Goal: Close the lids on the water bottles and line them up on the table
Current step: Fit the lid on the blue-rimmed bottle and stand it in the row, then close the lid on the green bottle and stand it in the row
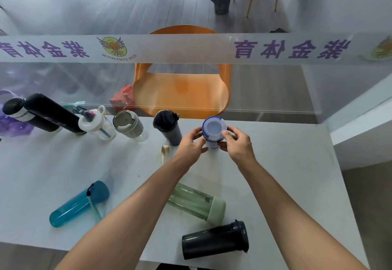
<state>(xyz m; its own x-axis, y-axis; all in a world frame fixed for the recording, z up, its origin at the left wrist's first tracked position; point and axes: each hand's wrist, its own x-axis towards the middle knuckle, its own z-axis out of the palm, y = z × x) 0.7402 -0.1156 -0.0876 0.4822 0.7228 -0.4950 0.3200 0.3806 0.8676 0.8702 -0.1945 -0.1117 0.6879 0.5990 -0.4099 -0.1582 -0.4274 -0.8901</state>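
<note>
A blue-and-white lidded bottle (213, 130) stands upright near the far edge of the white table (286, 163). My left hand (192, 144) grips its left side and my right hand (237, 142) grips its right side, just under the lid. To its left a row stands along the far edge: a dark grey bottle (168, 128), a grey tumbler (129, 126), a clear bottle with a white lid (97, 124) and two black flasks (51, 112). Three bottles lie on their sides near me: a teal one (79, 204), a green one (197, 202) and a black cup (215, 241).
A beige strap (165, 153) lies on the table by the dark grey bottle. A glass partition with a printed band (191, 48) rises behind the table, with an orange chair (182, 87) beyond it. A purple bag (12, 125) sits at the far left.
</note>
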